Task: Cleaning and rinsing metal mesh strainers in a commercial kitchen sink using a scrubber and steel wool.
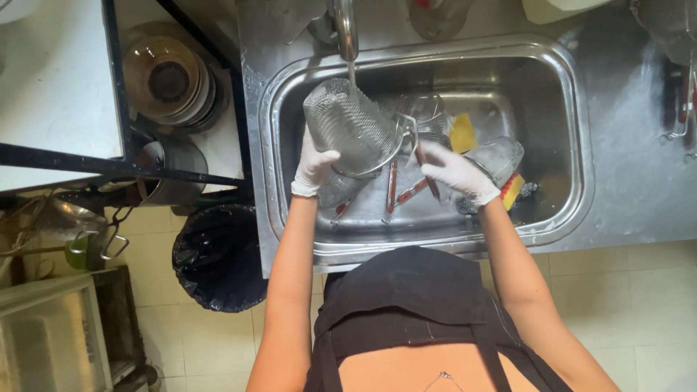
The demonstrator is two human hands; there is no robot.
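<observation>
Left hand (314, 168), white glove, grips the rim end of a deep cylindrical wire-mesh metal strainer basket (347, 125), frame centre, tilted mouth-down toward lower right. Basket sits directly under the chrome tap spout (346, 29), thin water stream hitting its top. Right hand (456, 170), also gloved, is closed around the basket's reddish-brown handle (425, 165), just right of the left hand; fingers wrap it, exact pinch hard to see. Both over the stainless steel sink (573, 131).

Below the basket: more red-handled strainers (396, 190) lying in the sink bottom, partly covered, count unclear. Yellow sponge (462, 133) right of centre, half behind mesh. Another mesh basket (499, 157) behind the right hand, mostly hidden. Black bin bag (218, 254) lower left. Stacked bowls (165, 80) upper left, behind a black frame bar.
</observation>
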